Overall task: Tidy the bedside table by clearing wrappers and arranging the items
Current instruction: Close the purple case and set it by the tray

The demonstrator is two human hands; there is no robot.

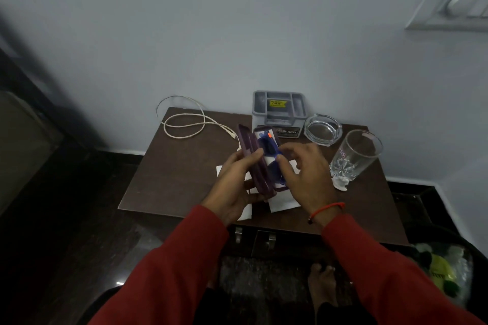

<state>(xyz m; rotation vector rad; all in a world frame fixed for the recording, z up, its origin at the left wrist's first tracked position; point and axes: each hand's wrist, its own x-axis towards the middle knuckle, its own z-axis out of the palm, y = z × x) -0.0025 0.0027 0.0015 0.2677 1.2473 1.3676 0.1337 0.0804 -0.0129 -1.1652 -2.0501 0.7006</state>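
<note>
Over the dark brown bedside table (171, 179) my left hand (235, 187) grips an open purple glasses case (249, 155), thumb on its lid. Blue glasses (269, 150) lie inside the case. My right hand (303, 174) is at the glasses with fingers curled on their frame. White paper pieces (281, 202) lie on the table under both hands, partly hidden.
A white cable (184, 124) coils at the back left. A grey organiser box (278, 111) stands at the back, a glass ashtray (323, 129) beside it, a tall drinking glass (353, 158) at the right. A bin with rubbish (446, 269) sits on the floor, lower right.
</note>
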